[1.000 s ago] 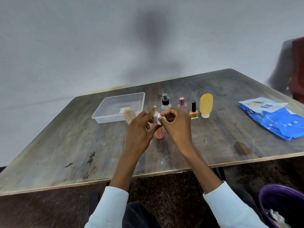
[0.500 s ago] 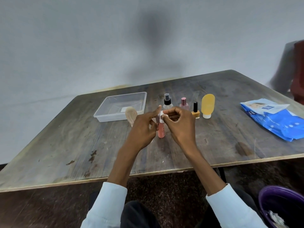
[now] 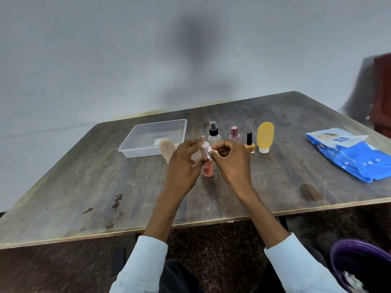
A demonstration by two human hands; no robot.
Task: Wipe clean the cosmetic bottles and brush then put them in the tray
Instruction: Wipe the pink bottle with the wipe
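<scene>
pink bottle (image 3: 207,166) is being held near table centre, left hand (image 3: 183,163) gripping its body, right hand (image 3: 231,159) pinching a white wipe (image 3: 210,154) against the cap. risk: bottle slipping and toppling the upright bottles (image 3: 234,135) just behind.

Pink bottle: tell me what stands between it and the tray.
The makeup brush stands upright just in front of the tray's near right corner, between it and the pink bottle that the left hand holds. Lifted over the brush, the bottle meets nothing else visible.
</scene>
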